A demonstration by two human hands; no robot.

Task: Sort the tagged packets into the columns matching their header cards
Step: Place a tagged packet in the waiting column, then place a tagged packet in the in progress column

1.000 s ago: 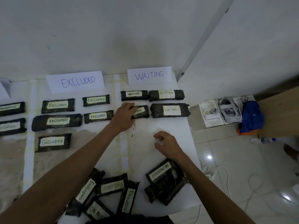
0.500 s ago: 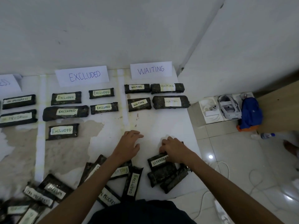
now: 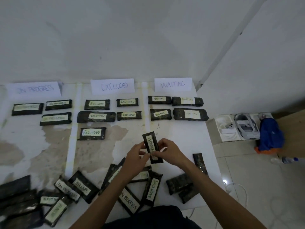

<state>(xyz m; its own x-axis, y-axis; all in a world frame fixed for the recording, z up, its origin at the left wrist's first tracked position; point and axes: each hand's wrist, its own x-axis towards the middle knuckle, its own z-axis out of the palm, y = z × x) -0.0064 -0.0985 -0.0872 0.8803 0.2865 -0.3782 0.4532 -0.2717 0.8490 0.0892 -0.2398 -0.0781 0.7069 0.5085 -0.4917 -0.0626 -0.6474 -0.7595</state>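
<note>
The light is dim, flat and bluish, with faint shadows. A glare spot shines on the tiles (image 3: 224,181) at right. Edges bend; the left card (image 3: 35,89) and packets (image 3: 27,109) there are blurred.

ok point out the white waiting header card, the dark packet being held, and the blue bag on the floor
white WAITING header card (image 3: 173,84): head view, on the handwritten word
dark packet tagged PROGRESS (image 3: 150,141): head view, on its pale tag
blue fabric bag (image 3: 270,138): head view, mid fabric

Bare sheet (image 3: 24,139) lies open below the ON PROGRESS packets (image 3: 56,119); loose packets (image 3: 79,187) crowd the near edge.
</note>
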